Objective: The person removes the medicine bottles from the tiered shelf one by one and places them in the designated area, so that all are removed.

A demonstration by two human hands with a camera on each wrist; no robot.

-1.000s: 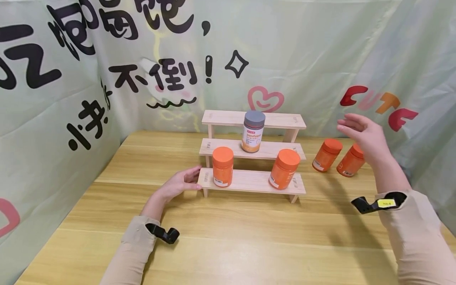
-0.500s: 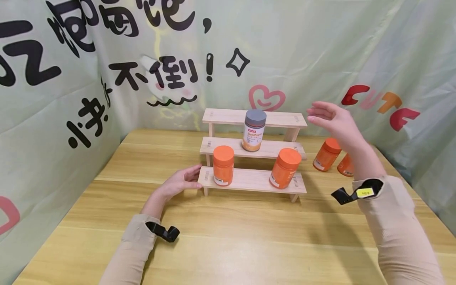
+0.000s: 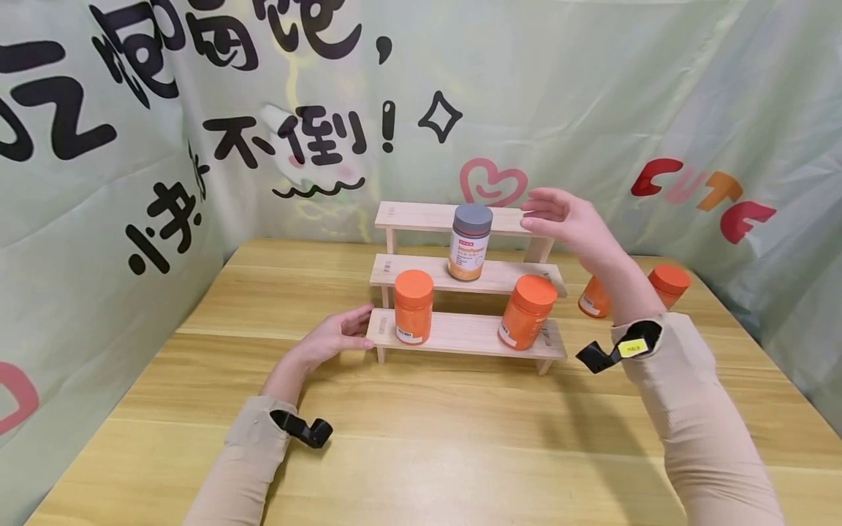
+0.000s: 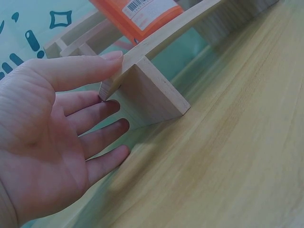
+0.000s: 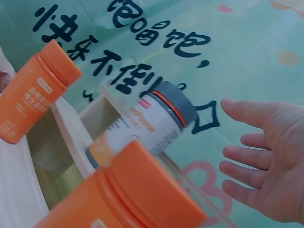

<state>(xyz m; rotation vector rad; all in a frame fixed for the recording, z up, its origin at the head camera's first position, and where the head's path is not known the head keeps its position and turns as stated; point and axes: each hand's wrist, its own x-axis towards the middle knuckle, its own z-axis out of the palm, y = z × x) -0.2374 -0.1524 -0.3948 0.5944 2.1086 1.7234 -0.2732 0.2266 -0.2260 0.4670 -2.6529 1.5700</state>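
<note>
A three-step wooden display shelf [image 3: 463,334] stands on the table. My left hand [image 3: 334,337] pinches the left end of its lowest step; in the left wrist view the thumb [image 4: 85,71] lies on top and the index finger below, other fingers free. A grey-capped jar with a white and orange label [image 3: 469,245] sits on the middle step. Orange jars stand on the lowest step, one at the left [image 3: 413,310], one at the right [image 3: 526,314]. My right hand [image 3: 575,223], holding nothing, hovers right of the grey-capped jar, apart from it, fingers extended.
Two more orange jars stand on the table right of the shelf: the nearer-to-shelf jar [image 3: 592,298] is partly behind my right forearm, as is the farther jar [image 3: 669,283]. A printed cloth backdrop [image 3: 579,88] hangs behind and left of the wooden table [image 3: 421,453].
My right hand has moved left from above the two table jars to beside the grey-capped jar at the top step's right end. My left hand and the jars have stayed put.
</note>
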